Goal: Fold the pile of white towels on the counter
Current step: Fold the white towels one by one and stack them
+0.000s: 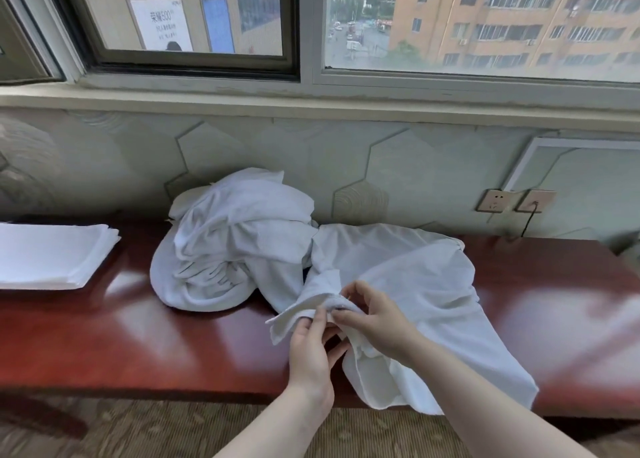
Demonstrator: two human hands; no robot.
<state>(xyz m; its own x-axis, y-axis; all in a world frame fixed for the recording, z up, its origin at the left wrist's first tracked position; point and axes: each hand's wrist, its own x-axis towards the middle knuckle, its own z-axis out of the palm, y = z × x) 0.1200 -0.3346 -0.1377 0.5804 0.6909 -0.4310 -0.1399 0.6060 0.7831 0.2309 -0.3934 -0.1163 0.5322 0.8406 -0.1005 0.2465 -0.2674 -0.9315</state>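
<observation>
A crumpled pile of white towels (235, 239) rests against the wall on the red-brown wooden counter (121, 339). One white towel (426, 305) is pulled out of the pile and spreads to the right, its lower end hanging over the counter's front edge. My left hand (311, 343) and my right hand (374, 319) meet at the towel's near edge, each pinching a bunched fold of it between thumb and fingers. A stack of folded white towels (52, 256) lies flat at the far left of the counter.
The counter runs along a wall with hexagon tiles under a window sill (311, 100). Two wall sockets (516, 201), one with a black cable plugged in, sit at the right. Patterned carpet (173, 430) lies below the counter's front edge.
</observation>
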